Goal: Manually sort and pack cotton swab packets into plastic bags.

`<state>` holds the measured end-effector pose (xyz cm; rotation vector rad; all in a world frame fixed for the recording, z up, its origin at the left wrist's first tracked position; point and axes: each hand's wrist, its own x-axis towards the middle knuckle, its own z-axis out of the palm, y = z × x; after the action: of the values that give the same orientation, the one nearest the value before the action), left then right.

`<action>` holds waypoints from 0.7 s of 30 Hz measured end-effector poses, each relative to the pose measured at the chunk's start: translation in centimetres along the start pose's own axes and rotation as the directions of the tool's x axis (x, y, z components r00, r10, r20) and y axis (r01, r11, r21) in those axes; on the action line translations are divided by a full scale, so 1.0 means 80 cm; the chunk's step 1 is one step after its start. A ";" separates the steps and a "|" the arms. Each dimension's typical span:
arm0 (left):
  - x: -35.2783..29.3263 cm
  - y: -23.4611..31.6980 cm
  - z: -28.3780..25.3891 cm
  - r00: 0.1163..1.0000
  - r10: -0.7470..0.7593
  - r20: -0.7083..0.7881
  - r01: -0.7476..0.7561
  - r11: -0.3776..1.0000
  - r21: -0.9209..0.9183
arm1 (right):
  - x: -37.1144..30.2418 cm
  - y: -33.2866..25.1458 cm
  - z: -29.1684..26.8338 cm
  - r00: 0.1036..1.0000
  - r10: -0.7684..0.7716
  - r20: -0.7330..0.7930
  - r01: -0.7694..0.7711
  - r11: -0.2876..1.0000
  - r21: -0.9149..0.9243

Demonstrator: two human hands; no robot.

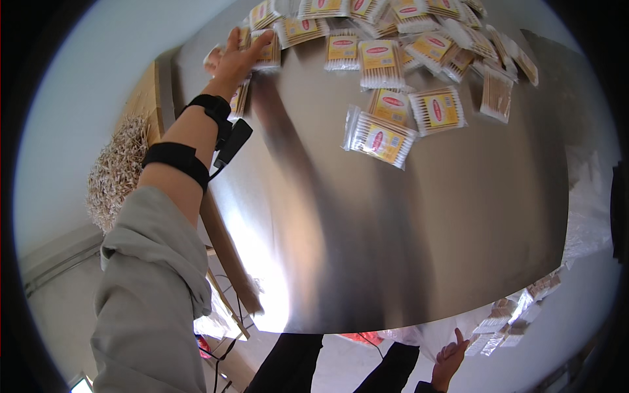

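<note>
My left hand [237, 60] stretches to the far left of the metal table [485, 216], fingers spread, palm against small packs of cotton swabs [267, 57]. The packs are clear bags with yellow-and-red labels. Another pack [238, 103] lies beside my left wrist, partly hidden by it. Low in the view, below the table's near edge, my right hand [449, 357] has its fingers curled at a thin clear plastic bag [429, 337], one finger pointing up. How firmly it grips the film is hard to see.
Many swab packs [380, 62] are heaped along the table's far side; a few [380, 137] lie closer. Loose swabs [121, 170] are piled beyond the left edge. Below the right corner sit stacked swab bundles [504, 324] and clear plastic sheeting [586, 209]. Cables [226, 354] hang at lower left.
</note>
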<state>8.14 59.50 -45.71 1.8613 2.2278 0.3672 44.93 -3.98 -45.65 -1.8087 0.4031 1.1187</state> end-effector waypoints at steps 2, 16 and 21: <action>-0.030 0.007 0.006 0.988 0.132 -0.076 -0.132 0.991 0.010 | -0.004 0.001 0.004 1.000 -0.013 -0.009 0.013 1.000 0.006; -0.398 0.113 0.034 0.883 0.469 -0.009 -0.467 0.877 -0.117 | 0.003 -0.005 0.003 0.998 -0.038 0.051 0.040 0.999 -0.033; -0.517 0.167 0.044 0.840 0.539 0.063 -0.531 0.840 -0.109 | 0.008 -0.014 0.011 0.995 0.033 0.096 -0.036 0.999 0.034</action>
<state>29.02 21.24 -44.52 2.3771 1.5636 0.4474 45.56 -2.59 -45.72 -1.7157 0.3963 1.2099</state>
